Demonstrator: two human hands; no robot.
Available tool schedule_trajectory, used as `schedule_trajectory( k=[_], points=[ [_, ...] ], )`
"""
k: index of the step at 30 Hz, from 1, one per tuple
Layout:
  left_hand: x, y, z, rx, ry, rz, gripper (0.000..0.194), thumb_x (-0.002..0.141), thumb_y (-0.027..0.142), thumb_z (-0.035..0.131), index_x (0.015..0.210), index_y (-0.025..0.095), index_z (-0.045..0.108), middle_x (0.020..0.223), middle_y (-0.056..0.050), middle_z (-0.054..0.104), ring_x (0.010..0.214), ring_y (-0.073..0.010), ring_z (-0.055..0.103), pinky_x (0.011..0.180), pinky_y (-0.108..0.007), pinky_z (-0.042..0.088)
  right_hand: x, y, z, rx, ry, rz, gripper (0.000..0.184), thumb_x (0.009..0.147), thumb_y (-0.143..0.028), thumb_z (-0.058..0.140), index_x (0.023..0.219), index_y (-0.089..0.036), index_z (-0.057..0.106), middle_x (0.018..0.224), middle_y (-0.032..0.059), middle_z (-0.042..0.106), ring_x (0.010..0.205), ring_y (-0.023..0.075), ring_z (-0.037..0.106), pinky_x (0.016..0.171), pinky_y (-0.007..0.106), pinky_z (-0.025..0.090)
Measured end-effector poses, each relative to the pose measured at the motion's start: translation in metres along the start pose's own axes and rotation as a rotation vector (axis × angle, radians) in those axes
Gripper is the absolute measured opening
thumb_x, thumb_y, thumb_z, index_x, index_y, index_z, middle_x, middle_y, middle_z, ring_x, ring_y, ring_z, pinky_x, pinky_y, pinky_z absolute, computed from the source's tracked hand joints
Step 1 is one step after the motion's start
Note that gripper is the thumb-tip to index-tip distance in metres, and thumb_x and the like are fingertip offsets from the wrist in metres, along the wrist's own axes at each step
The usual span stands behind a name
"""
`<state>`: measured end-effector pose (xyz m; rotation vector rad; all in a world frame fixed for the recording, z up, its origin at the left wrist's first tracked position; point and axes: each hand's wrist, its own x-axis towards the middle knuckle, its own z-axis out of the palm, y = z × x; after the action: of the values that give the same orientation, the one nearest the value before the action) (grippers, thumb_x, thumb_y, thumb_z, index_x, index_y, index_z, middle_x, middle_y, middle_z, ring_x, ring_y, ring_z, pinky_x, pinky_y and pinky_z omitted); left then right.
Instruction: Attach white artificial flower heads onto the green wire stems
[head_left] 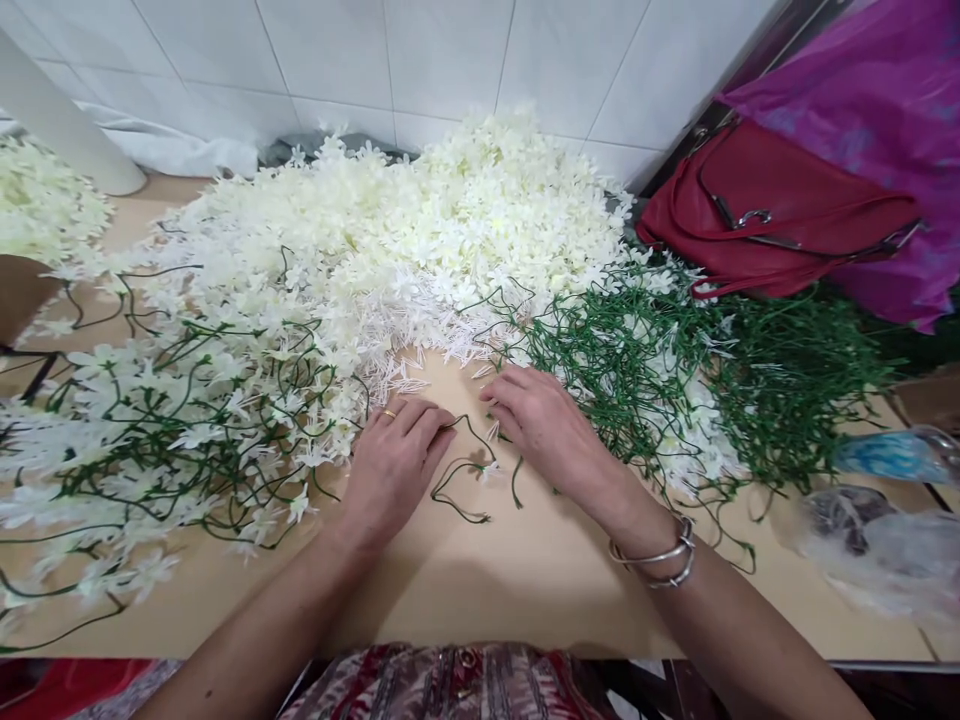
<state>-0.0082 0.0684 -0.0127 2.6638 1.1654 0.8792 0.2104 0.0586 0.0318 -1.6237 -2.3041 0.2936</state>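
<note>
My left hand (396, 458), with a ring on one finger, is closed in a pinch on the end of a thin green plastic flower stem (474, 427) that bends across the tabletop toward a small white piece. My right hand (536, 425) is at the near edge of the green stem pile, its fingers curled together; a white flower tip (493, 430) shows beneath them, and what they grip is hidden. Between the hands a branched green stem (450, 500) lies loose on the table. Left of my left hand are white artificial flowers on green stems (202, 430).
A large heap of white blossoms (480, 220) stands against the tiled wall (450, 60). Bare green stems (615, 360) are piled at the right. Beyond are a red handbag (787, 210), a purple plastic bag (900, 100) and a clear plastic bag (900, 555). A pale pole (67, 110) rises at the left.
</note>
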Motion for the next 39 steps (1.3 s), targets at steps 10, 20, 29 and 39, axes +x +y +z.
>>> schedule_trajectory(
  k=[10,20,29,39],
  points=[
    [0.003,0.004,0.002,0.011,0.142,-0.089,0.016,0.103,0.017,0.06,0.119,0.019,0.06,0.115,-0.01,0.071,0.107,-0.0252,0.068,0.09,-0.036,0.051,0.003,0.0,0.004,-0.075,0.063,0.092,0.015,0.102,-0.015,0.06,0.096,-0.02,0.072,0.098,0.0074,0.074,0.093,0.0256,0.064,0.08,0.037,0.038],
    [0.005,0.017,-0.007,-0.138,0.055,0.166,0.011,0.106,0.015,0.054,0.105,0.02,0.064,0.1,-0.003,0.078,0.091,-0.0173,0.071,0.087,-0.035,0.041,0.043,0.005,-0.014,-0.151,0.176,0.139,0.016,0.1,-0.013,0.058,0.105,-0.016,0.073,0.107,0.0125,0.072,0.098,0.0287,0.064,0.086,0.039,0.042],
    [0.003,0.012,-0.004,-0.221,0.052,0.159,0.009,0.105,0.012,0.057,0.106,0.019,0.064,0.099,-0.002,0.077,0.089,-0.0164,0.071,0.09,-0.034,0.041,0.113,0.005,-0.018,-0.271,0.231,0.111,0.022,0.1,-0.011,0.056,0.115,-0.013,0.071,0.121,0.0186,0.068,0.106,0.0313,0.057,0.086,0.041,0.04],
    [0.001,0.01,-0.001,-0.382,0.114,-0.07,0.013,0.104,0.015,0.056,0.116,0.021,0.059,0.106,-0.005,0.073,0.096,-0.0173,0.071,0.088,-0.031,0.053,0.074,0.002,-0.021,0.189,0.108,0.023,0.016,0.092,-0.007,0.063,0.093,-0.02,0.073,0.088,0.004,0.073,0.084,0.0193,0.063,0.078,0.033,0.045]
  ],
)
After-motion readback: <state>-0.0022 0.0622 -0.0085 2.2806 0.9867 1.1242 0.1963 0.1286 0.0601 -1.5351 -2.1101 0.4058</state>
